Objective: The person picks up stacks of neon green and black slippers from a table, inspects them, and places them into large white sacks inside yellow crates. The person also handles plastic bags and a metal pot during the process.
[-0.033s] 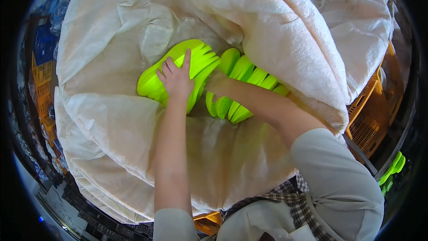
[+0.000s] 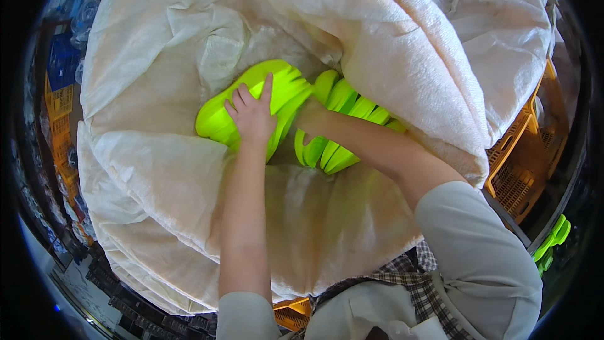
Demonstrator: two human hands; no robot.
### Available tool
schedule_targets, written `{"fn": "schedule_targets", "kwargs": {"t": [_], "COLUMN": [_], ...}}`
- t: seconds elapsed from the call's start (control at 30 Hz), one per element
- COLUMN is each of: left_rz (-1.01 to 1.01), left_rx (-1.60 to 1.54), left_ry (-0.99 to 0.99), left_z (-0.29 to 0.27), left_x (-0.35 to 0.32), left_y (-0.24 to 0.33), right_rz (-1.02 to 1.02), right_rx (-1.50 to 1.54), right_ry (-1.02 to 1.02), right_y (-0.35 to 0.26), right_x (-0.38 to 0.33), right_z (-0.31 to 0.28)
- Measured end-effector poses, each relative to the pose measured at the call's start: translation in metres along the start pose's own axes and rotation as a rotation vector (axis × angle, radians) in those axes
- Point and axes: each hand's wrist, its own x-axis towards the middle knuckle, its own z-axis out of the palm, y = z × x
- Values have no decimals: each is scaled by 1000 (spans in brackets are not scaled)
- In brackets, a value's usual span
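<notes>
Along the left edge of the view stand dim racks with blue and yellow crates (image 2: pixel 58 97), well apart from the work. The large cream woven sack (image 2: pixel 157 170) fills most of the picture, its mouth folded outward into a thick rim so that the hollow inside stays open to reach into. Deep in that hollow, toward the sack's left wall, lies a stack of bright green plastic pieces (image 2: pixel 217 119), nested edge to edge. The left hand (image 2: pixel 251 116) lies flat on top of this stack, fingers spread and pressing down, grasping nothing, likely to steady the pieces. Just to the right, a second green stack (image 2: pixel 343 97) stands on edge, partly tucked under the overhanging fold of cloth (image 2: pixel 402 50). The right hand (image 2: pixel 311 119) reaches between the two stacks; its fingers are buried among the pieces, so I cannot tell whether it grips one or lies loose. The hollow is tight, with cloth closing in above and at the right, and room to lift only straight up toward the person. At the right edge sit orange crates (image 2: pixel 519 176) and more green pieces (image 2: pixel 553 233).
</notes>
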Motion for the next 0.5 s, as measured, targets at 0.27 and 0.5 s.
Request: {"fn": "schedule_targets", "kwargs": {"t": [0.27, 0.5], "left_rz": [-206, -174], "left_rx": [-163, -452], "left_ry": [-101, -351], "left_z": [33, 36], "left_x": [-65, -49], "left_y": [67, 0], "right_rz": [261, 206], "right_rx": [310, 263], "right_ry": [74, 102], "right_y": [-10, -28], "right_x": [-68, -85], "right_z": [45, 46]}}
